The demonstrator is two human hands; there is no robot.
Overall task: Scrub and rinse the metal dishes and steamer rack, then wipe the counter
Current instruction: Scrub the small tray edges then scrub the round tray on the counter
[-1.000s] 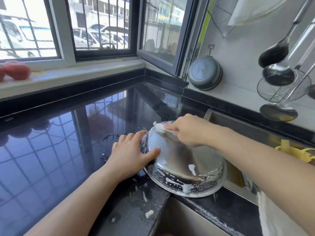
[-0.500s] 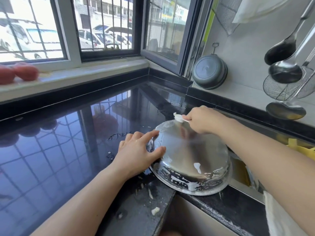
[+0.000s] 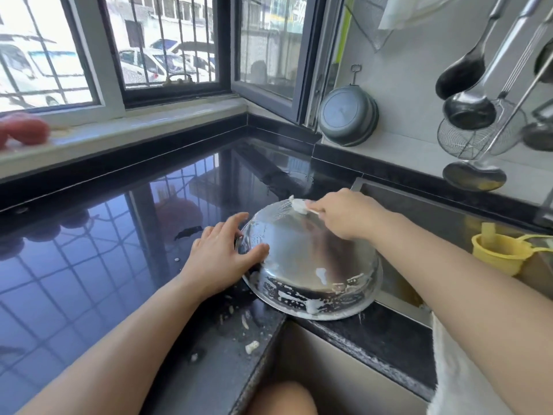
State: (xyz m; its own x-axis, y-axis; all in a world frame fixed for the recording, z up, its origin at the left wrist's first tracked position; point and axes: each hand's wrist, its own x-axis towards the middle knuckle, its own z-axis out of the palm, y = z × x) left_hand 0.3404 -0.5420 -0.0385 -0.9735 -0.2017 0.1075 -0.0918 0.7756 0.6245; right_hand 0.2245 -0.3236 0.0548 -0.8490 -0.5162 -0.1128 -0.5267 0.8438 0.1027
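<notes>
The right hand had its fingers curled round a small white scrubber, pressed to the far upper side of the overturned metal bowl. The left hand, fingers spread and fairly straight, braced the bowl's left flank. The bowl sat on the counter at the sink edge, foam along its rim. Judged step: scrubbing the outside; rinsing in the sink appeared next.
</notes>
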